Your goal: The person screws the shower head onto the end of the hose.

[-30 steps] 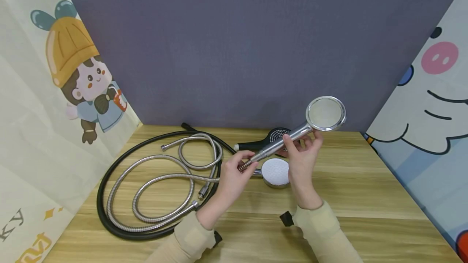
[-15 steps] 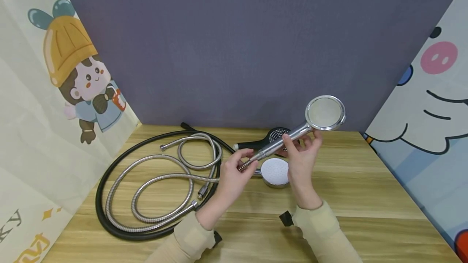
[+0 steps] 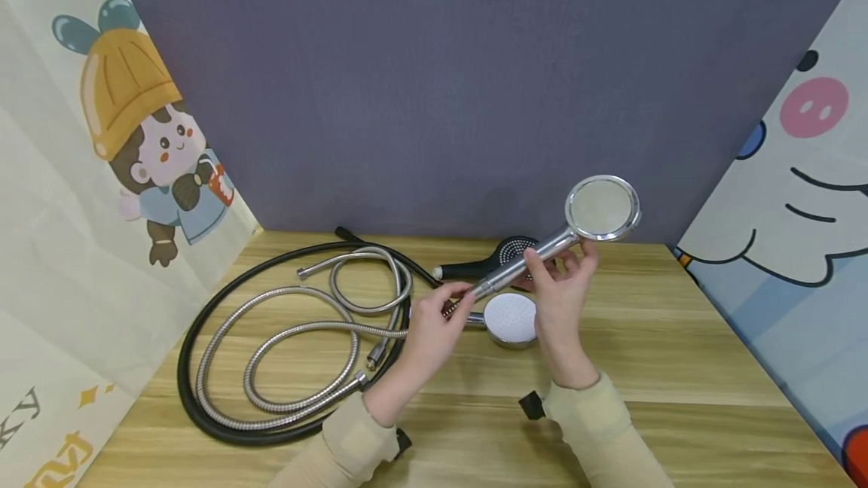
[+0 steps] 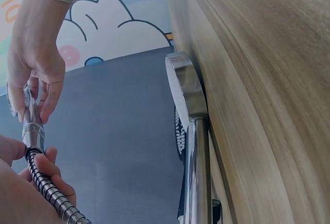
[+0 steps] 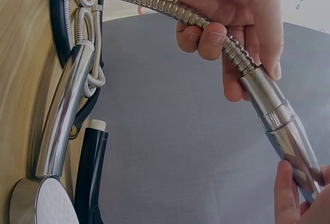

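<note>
My right hand (image 3: 564,300) holds a chrome hand shower (image 3: 602,208) by its handle, clear of the table and tilted with the round head up to the right. At the handle's lower end, a ribbed metal shower hose (image 5: 154,0) meets it through a smooth chrome connector (image 5: 265,92). My left hand (image 3: 434,322) grips the hose just below there, its thumb against the connector in the right wrist view. The joint's thread is hidden. Beneath the hands, a chrome hand shower with a white face (image 3: 510,318) lies on the table, and a black hand shower (image 3: 471,269) lies behind it.
Coiled metal hoses (image 3: 271,404) and a black hose (image 3: 186,367) lie on the left of the wooden table (image 3: 678,337). A grey panel (image 3: 407,96) stands at the back, with printed sheets on both sides.
My left thumb and fingers have shifted slightly up along the hose toward the handle, hiding more of it. The right hand and the chrome hand shower stay almost still.
</note>
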Demonstrator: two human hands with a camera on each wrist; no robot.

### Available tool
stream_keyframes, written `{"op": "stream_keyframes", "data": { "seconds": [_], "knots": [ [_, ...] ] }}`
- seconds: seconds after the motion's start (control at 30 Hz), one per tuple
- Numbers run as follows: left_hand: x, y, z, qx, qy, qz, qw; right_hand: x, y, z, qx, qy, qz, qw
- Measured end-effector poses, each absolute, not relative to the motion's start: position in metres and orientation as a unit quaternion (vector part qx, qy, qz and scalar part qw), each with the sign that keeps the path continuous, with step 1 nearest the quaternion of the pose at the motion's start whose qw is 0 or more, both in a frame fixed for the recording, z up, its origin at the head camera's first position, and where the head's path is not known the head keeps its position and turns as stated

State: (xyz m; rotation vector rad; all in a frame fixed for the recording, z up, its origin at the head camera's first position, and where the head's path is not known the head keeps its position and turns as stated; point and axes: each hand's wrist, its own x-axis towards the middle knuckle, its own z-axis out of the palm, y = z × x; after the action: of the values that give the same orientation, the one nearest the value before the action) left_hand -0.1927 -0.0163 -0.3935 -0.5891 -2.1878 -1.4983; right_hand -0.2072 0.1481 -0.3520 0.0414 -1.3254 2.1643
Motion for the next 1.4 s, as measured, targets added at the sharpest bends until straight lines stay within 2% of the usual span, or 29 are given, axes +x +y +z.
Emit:
{"op": "stream_keyframes", "data": {
  "seconds": [0.6,1.4],
  "knots": [
    [-0.1939,-0.0172,-0.3934,-0.221,-0.784,-0.535,0.225,-0.2059,0.1485,-0.3499,0.022,-0.498,0.814,0.299],
    [-0.1922,-0.0176,-0.4022,-0.274,-0.743,-0.516,0.327,-0.2016,0.1493,-0.3474,0.023,-0.514,0.803,0.302]
  ]
}}
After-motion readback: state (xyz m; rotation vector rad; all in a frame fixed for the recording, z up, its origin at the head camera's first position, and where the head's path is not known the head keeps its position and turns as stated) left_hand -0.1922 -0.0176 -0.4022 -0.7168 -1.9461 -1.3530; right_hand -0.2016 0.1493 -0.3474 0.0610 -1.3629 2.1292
